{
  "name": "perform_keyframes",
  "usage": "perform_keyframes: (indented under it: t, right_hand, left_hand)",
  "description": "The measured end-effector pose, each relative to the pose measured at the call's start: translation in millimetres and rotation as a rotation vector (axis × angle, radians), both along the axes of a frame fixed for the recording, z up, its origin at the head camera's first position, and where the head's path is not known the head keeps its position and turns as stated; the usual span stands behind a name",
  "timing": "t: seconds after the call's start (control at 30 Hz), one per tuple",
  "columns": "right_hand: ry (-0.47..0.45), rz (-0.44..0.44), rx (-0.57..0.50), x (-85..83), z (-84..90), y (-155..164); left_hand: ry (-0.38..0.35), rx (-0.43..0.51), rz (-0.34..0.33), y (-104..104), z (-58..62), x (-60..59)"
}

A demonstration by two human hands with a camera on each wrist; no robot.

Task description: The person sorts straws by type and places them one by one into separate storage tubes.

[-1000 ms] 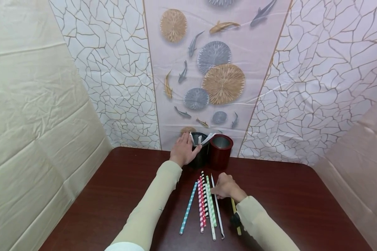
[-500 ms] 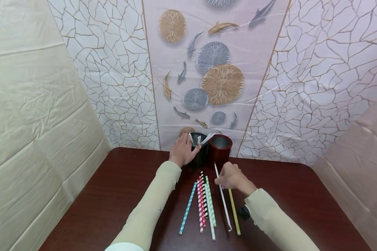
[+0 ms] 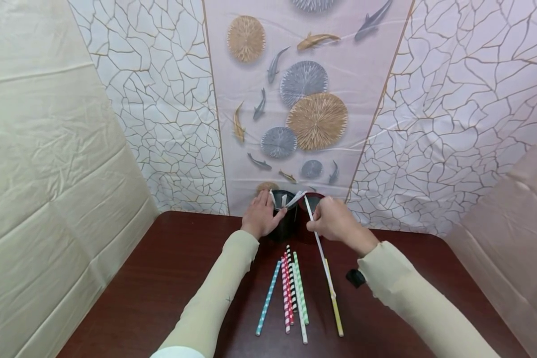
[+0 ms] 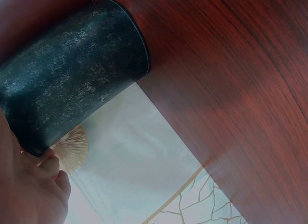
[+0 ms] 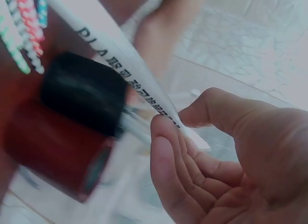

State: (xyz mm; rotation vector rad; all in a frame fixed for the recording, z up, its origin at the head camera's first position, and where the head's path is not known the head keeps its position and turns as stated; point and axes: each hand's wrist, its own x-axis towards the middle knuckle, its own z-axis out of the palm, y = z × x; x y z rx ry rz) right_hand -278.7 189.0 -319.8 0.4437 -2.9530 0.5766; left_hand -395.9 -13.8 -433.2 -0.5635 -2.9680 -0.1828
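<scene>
both arms (image 3: 210, 293) reach forward, left hand (image 3: 258, 215) extended, right hand (image 3: 335, 221) pinching.

Head camera facing forward-down, wrist cameras close, all sharing black canister (image 4: 77, 74)

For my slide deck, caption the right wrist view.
White printed strip pinched in the right grip, with a black container and a red container side by side.

The kind of room cannot be told; what shows is a screened nook. A red-brown table (image 3: 161, 278) with rounded corners stands against a backdrop (image 3: 259, 74) printed with fish (image 3: 318, 39), round discs (image 3: 317, 121) and gold-veined panels (image 3: 170, 109), while creased plain sheets (image 3: 49, 149) close off both sides.
</scene>
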Motion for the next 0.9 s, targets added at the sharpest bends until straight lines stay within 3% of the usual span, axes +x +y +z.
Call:
perform_keyframes:
  t: [0.23, 0.47, 0.7, 0.9]
  right_hand:
    - [0.252, -0.043, -0.053, -11.9, 48.4, -7.4]
    - [0.387, -0.066, -0.282, -25.3, 81.8, -17.8]
    - [0.625, -0.096, -0.426, -44.5, 87.0, -26.9]
    - [0.732, -0.087, -0.544, -65.5, 68.0, -29.5]
  left_hand:
    - [-0.001, -0.003, -0.005, 1.1, -3.1, -3.5]
    - [-0.033, -0.014, 0.002, 1.4, -4.0, -7.9]
    - [-0.005, 0.015, 0.0, -0.6, -2.2, -4.0]
    - [-0.016, -0.002, 0.005, 0.1, -3.7, -5.7]
